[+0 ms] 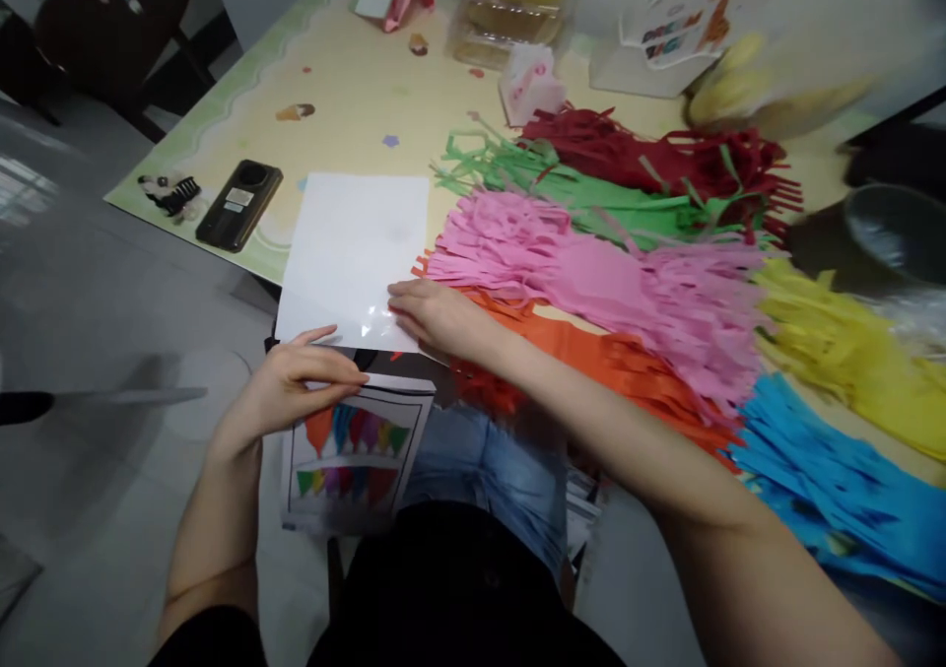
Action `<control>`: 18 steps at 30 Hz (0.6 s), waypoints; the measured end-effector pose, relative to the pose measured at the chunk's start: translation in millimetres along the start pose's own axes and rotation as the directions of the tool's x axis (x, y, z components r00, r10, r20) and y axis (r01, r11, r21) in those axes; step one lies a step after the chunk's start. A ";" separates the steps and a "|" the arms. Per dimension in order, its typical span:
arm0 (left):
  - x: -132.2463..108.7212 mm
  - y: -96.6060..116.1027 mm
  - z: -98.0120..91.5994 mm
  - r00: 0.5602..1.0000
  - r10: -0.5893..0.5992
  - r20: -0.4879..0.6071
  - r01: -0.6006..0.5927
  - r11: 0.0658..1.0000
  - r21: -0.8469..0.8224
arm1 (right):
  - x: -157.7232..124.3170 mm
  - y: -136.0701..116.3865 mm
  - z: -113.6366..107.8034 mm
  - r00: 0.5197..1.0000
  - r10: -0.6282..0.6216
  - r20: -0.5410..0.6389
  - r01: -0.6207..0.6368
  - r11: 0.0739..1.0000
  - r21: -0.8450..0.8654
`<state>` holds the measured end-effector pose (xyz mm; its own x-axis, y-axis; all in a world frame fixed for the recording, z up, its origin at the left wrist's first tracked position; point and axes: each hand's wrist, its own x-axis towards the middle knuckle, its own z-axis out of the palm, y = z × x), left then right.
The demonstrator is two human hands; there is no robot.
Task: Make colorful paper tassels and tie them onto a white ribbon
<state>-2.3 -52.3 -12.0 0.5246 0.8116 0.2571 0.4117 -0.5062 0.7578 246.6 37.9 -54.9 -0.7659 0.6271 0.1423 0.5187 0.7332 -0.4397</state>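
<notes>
My left hand (296,386) grips the top edge of a printed sheet (355,465) that shows rows of coloured pennants, held over my lap. My right hand (433,314) rests with curled fingers on the near corner of a white sheet in a clear plastic sleeve (355,253), which lies on the table. Right beside that hand lie fringed paper strips, pink (591,283) and orange (613,366).
More fringed paper lies across the table (347,86): green (583,194), dark red (665,160), yellow (849,352) and blue (835,480). A black phone (238,204) and a hair clip (173,194) sit near the left edge. Boxes and bags stand at the back. A chair (103,17) stands far left.
</notes>
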 end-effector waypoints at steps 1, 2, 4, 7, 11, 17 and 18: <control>3.4 -9.0 1.8 0.999 -0.013 0.030 0.014 1.000 -0.017 | 1.8 3.5 4.5 1.000 -0.001 0.006 0.001 1.000 -0.015; 6.8 -17.8 3.1 0.998 -0.035 0.061 0.038 0.999 -0.036 | 1.7 6.5 8.3 1.000 0.001 0.005 -0.001 1.000 -0.030; 13.6 -34.4 4.5 0.990 -0.091 0.111 0.099 0.993 -0.067 | -2.3 10.8 13.8 1.000 0.007 -0.018 -0.008 0.998 -0.057; 21.2 -55.4 5.4 0.971 -0.175 0.162 0.192 0.977 -0.096 | -13.5 14.0 15.5 0.998 0.001 -0.062 -0.007 0.996 -0.090; 22.2 -71.3 7.8 0.966 -0.176 0.188 0.199 0.974 -0.111 | -34.1 18.2 5.6 0.997 -0.024 -0.070 0.015 0.992 -0.123; 19.9 -75.7 8.8 0.974 -0.131 0.182 0.154 0.981 -0.118 | -48.6 18.7 -18.9 0.993 -0.086 -0.077 0.070 0.980 -0.184; 20.1 -75.7 8.6 0.973 -0.134 0.188 0.158 0.980 -0.121 | -45.7 16.7 -20.8 0.992 -0.081 -0.092 0.063 0.982 -0.178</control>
<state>-16.5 -0.2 -69.3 0.5957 0.8024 0.0359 0.3959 -0.3322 0.8561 298.2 27.0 -50.2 -0.7669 0.5874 0.2586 0.5284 0.8066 -0.2649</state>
